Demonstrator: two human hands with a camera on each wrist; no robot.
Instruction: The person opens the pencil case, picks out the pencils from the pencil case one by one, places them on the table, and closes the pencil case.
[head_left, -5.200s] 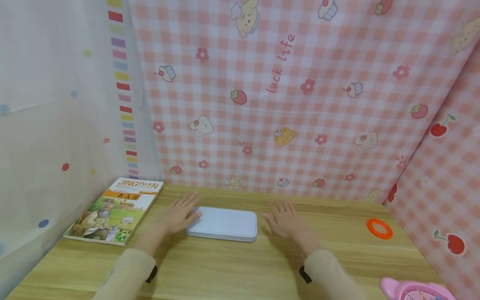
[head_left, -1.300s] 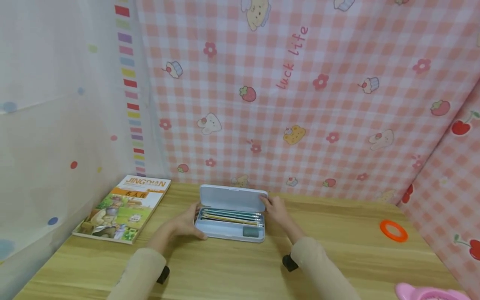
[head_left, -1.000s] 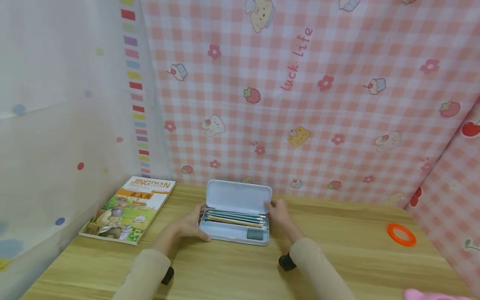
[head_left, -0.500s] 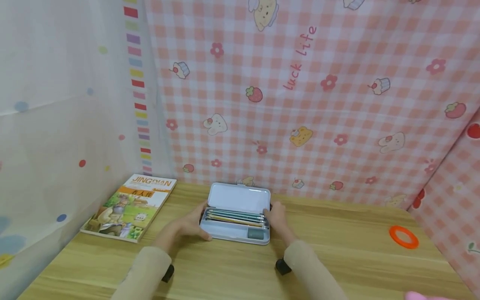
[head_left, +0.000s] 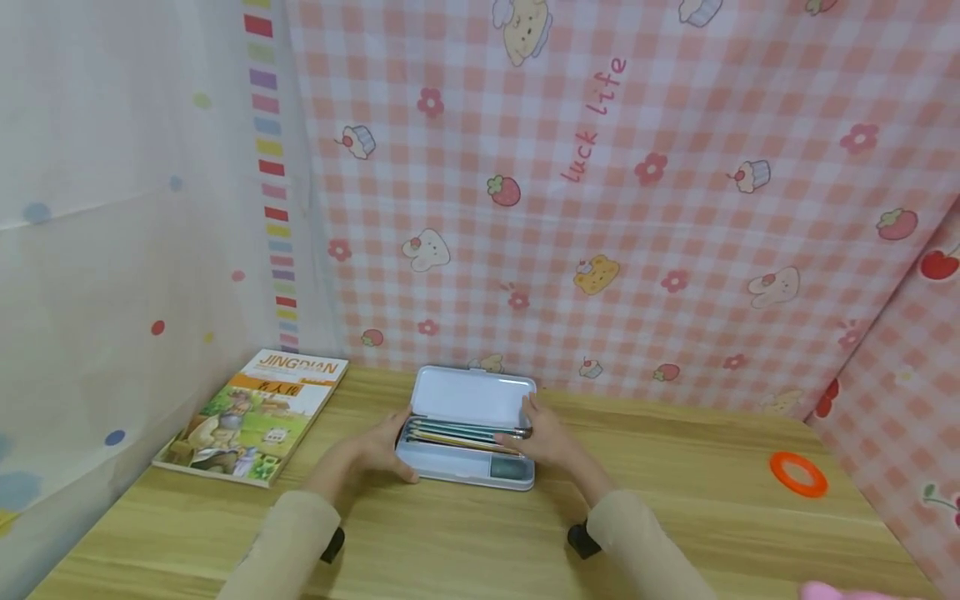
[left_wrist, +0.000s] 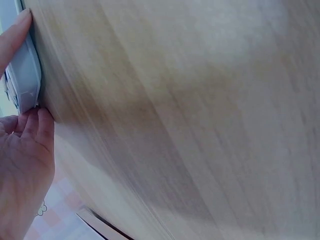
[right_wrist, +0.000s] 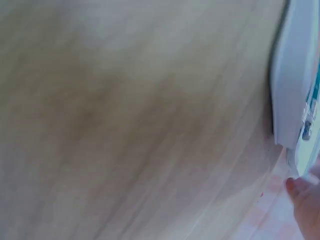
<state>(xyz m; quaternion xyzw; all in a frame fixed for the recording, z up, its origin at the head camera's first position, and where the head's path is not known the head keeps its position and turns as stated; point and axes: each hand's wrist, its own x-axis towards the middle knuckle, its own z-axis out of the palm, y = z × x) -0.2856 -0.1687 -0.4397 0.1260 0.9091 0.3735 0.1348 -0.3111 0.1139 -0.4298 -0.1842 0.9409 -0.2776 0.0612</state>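
A white pencil case (head_left: 442, 467) lies on the table with its lid (head_left: 472, 393) raised at the back. Several pencils (head_left: 450, 434), green and yellow among them, lie side by side in its rear part. A dark green block (head_left: 508, 468) sits in the front right corner. My left hand (head_left: 378, 450) grips the case's left end, thumb at the front edge and fingers round the rear corner, as the left wrist view also shows. My right hand (head_left: 551, 435) is spread at the right end, thumb over the pencils' ends, another finger right at the lid's edge.
A magazine (head_left: 251, 421) with a colourful cover lies on the left of the wooden table (head_left: 465, 542). To the right are an orange ring (head_left: 798, 474) and part of a pink object (head_left: 821, 592). Checked cloth (head_left: 450, 200) hangs directly behind.
The case, closed about five seconds ago, now stands with its lid up. Over the last half second my right hand has moved from the lid's right edge inward over the pencils; the left hand keeps its grip.
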